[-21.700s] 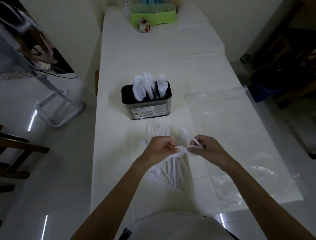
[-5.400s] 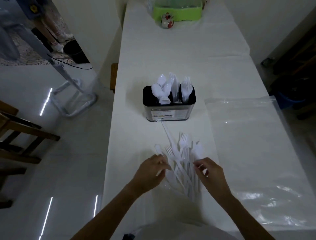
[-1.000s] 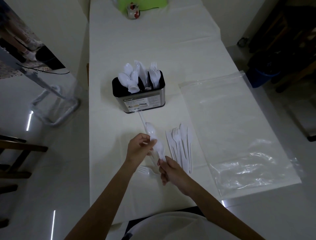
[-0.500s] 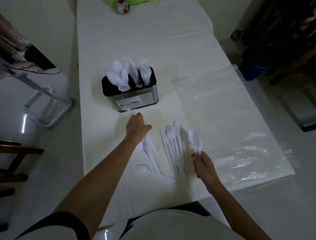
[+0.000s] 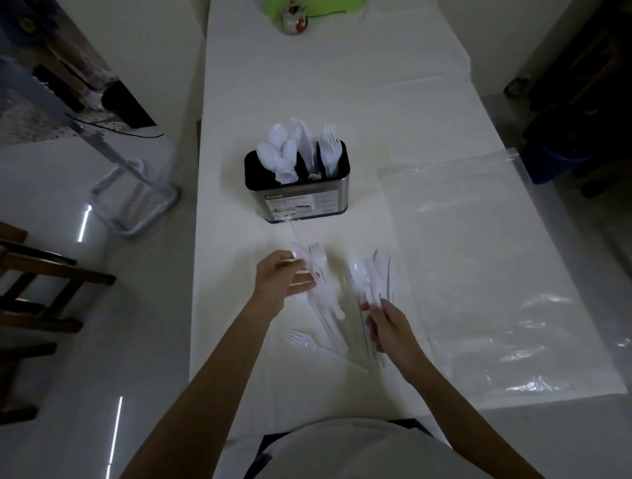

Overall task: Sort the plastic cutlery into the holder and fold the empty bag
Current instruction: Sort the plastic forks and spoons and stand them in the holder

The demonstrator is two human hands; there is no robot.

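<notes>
A black and steel cutlery holder (image 5: pixel 301 201) stands mid-table with white spoons, knives and forks upright in its compartments. Below it, loose white plastic cutlery (image 5: pixel 333 318) lies on the tablecloth. My left hand (image 5: pixel 280 282) is closed around a small bunch of spoons and forks (image 5: pixel 313 261), lifted off the cloth. My right hand (image 5: pixel 386 324) pinches the handles of white spoons (image 5: pixel 360 278), their bowls pointing away from me. The empty clear plastic bag (image 5: pixel 485 260) lies flat to the right.
A long table with a white cloth (image 5: pixel 342 85) runs away from me. A small jar (image 5: pixel 294 17) and a green tray (image 5: pixel 314 3) sit at its far end. A wooden chair (image 5: pixel 30 294) stands left; a blue bin (image 5: pixel 554 164) right.
My left hand has drawn back from the holder's base and gathered spoons and forks. My right hand has shifted left toward the pile, still holding spoons. The camera has tilted.
</notes>
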